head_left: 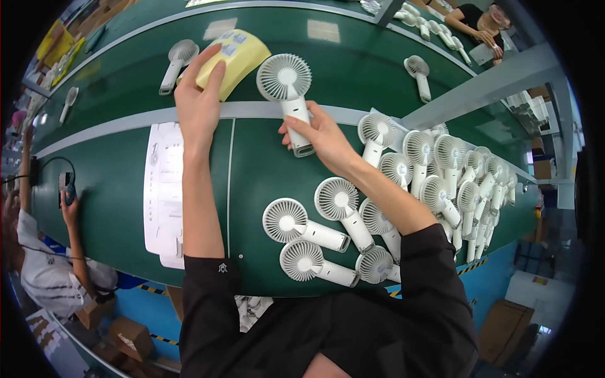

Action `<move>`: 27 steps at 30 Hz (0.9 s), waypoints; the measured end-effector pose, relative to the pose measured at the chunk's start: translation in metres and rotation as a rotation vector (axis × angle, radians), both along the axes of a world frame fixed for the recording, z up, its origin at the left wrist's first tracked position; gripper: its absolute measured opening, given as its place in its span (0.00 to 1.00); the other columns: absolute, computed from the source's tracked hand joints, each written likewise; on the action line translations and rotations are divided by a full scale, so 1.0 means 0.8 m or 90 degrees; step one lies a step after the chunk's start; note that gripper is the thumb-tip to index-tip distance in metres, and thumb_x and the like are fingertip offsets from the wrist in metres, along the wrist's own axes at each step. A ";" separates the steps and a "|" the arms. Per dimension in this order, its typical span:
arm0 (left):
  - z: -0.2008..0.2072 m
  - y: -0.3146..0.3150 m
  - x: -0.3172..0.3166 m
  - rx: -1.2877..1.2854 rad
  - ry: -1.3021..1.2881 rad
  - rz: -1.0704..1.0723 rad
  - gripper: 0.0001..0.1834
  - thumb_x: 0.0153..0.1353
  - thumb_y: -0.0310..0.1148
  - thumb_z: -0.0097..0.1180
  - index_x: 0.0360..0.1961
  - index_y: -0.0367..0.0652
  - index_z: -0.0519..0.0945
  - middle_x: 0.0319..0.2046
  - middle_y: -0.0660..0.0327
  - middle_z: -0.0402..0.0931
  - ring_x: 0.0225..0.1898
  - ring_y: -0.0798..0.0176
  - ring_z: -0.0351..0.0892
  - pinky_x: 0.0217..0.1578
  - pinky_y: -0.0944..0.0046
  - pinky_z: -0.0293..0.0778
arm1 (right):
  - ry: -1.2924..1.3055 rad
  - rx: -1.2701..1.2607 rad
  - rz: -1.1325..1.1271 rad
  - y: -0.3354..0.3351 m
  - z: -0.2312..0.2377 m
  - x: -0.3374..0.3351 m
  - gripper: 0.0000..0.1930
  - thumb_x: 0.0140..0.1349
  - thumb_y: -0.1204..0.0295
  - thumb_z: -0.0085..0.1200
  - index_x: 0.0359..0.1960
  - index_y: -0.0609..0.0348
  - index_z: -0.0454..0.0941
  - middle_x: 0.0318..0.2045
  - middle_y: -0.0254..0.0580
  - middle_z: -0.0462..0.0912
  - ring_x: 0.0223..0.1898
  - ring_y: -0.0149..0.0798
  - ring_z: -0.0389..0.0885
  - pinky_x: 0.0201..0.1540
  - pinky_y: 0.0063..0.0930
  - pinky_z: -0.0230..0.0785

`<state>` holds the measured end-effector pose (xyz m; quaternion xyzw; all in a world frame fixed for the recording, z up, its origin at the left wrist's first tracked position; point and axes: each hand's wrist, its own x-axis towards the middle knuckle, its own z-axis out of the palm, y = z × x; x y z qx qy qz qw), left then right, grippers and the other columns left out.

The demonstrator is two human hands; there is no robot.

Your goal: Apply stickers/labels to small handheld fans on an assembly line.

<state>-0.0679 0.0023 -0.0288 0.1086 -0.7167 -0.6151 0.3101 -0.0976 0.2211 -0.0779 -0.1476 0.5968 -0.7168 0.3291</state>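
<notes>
My left hand (198,104) is closed on a curved yellow sheet (249,60) with a few small bluish labels on it, over the far belt. In my right hand (322,140) a white handheld fan (285,77) is gripped by its handle, with its round grille upward and to the right of the sheet. Close to the left hand, another white fan (179,60) lies on the far belt. Several loose fans (302,259) lie on the green table in front of me, below my right forearm.
A large heap of white fans (450,154) fills the table's right side. White printed papers (165,195) lie left of my left forearm. A grey metal rail (252,110) divides table and belt; a grey post (479,82) slants at right. Co-workers sit at left (53,277) and far right (482,25).
</notes>
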 end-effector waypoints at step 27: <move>0.010 0.008 0.005 -0.025 -0.027 -0.136 0.19 0.63 0.27 0.62 0.56 0.41 0.81 0.52 0.57 0.80 0.51 0.66 0.77 0.52 0.69 0.72 | -0.036 0.064 -0.028 0.007 -0.010 0.013 0.21 0.70 0.66 0.55 0.58 0.65 0.65 0.41 0.44 0.81 0.37 0.32 0.83 0.40 0.27 0.78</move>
